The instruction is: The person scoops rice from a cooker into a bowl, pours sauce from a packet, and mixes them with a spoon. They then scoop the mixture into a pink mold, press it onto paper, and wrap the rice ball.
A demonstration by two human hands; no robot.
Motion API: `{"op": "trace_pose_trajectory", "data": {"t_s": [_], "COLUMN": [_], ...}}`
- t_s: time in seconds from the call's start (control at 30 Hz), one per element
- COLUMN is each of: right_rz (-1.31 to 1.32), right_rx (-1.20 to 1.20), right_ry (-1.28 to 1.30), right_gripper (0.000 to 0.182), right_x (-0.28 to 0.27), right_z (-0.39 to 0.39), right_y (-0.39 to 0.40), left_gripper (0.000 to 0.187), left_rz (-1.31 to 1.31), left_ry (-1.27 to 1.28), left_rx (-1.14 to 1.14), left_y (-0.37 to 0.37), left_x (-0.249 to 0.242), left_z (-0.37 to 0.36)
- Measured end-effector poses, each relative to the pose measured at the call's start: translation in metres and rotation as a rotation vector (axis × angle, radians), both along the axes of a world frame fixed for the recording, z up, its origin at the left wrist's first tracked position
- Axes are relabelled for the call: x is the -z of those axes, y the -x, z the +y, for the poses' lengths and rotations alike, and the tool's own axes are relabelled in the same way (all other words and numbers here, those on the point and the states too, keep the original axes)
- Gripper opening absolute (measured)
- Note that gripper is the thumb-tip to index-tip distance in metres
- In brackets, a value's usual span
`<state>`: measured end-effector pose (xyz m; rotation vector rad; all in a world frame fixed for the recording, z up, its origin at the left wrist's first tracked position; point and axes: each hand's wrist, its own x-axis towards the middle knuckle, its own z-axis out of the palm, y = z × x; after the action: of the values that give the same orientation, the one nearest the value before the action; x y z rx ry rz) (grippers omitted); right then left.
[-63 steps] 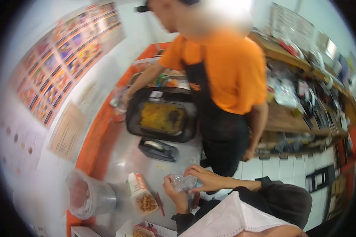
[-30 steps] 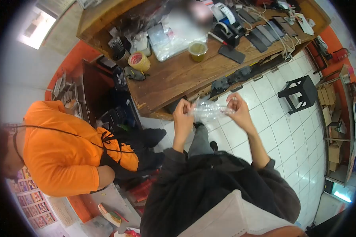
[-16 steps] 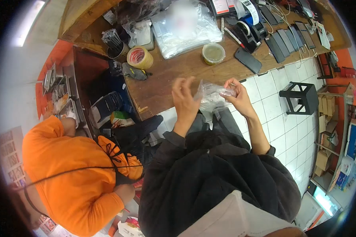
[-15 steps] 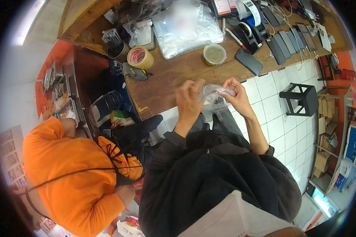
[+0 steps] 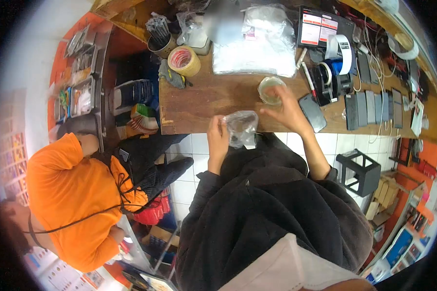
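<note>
My left hand [image 5: 217, 140] pinches the edge of a clear plastic bag [image 5: 241, 127], which hangs open just in front of the table's near edge. Over the wooden table, my right hand [image 5: 290, 115] is spread, thumb apart, with its fingers across the right side of a small round clear tub [image 5: 268, 83]. Something pale greenish shows inside the tub. To the right of that hand lies a black phone [image 5: 312, 114]. Behind the tub is a stack of clear plastic bags [image 5: 252, 60].
A tape roll [image 5: 184, 61], grey glove [image 5: 171, 76] and cup of pens [image 5: 161, 46] stand at left. Farther right are a tape dispenser [image 5: 327, 82], several phones [image 5: 369, 107] and a tablet [image 5: 320, 29]. A person in orange [image 5: 77, 203] is at my left; a black stool [image 5: 358, 172] stands right.
My right hand has let go of the plastic bag and moved up to the tub. My left hand keeps the bag, slightly lower and to the left. The view has turned.
</note>
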<state>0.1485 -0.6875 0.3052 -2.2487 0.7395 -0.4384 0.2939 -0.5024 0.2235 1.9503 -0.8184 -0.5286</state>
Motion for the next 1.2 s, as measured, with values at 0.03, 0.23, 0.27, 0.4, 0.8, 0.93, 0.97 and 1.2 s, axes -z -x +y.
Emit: {"op": "trace_pose_trajectory", "data": {"t_s": [0.03,0.23,0.27,0.4,0.8,0.93,0.97,1.2], "right_rz": [0.107,0.314,0.314,0.368,0.478,0.407,0.368,0.246], "right_rx": [0.045,-0.094,-0.118,-0.235,-0.392,-0.469,-0.503,-0.7], "right_ry": [0.037,0.265,0.268,0.285,0.305,0.301,0.297,0.135], "right_gripper": [0.063,0.087,0.087,0.09,0.083,0.077,0.075,0.077], "right_x": [-0.003,0.016,0.017,0.02,0.0,-0.034,-0.042,-0.061], "right_z": [-0.012,-0.042,-0.044,-0.052,-0.058,-0.055,-0.054,-0.026], "right_y": [-0.001,-0.01,-0.01,-0.012,-0.025,-0.032,-0.035,-0.054], "left_gripper": [0.016,0.016,0.016,0.014,0.012,0.013,0.013,0.012], "left_rz": [-0.089,-0.127,-0.197,-0.267,-0.2,-0.167,-0.188,-0.008], "left_ry": [0.032,0.04,0.044,0.019,0.123,0.168,0.163,0.056], "left_rx": [-0.056,-0.213,-0.236,-0.312,-0.424,-0.411,-0.412,-0.41], "left_y": [-0.001,0.01,0.013,0.02,0.031,0.035,0.035,0.039], "left_x": [0.013,0.014,0.01,0.01,0.01,0.014,0.018,0.0], "left_z": [-0.001,-0.025,-0.027,-0.026,-0.024,-0.033,-0.035,-0.037]}}
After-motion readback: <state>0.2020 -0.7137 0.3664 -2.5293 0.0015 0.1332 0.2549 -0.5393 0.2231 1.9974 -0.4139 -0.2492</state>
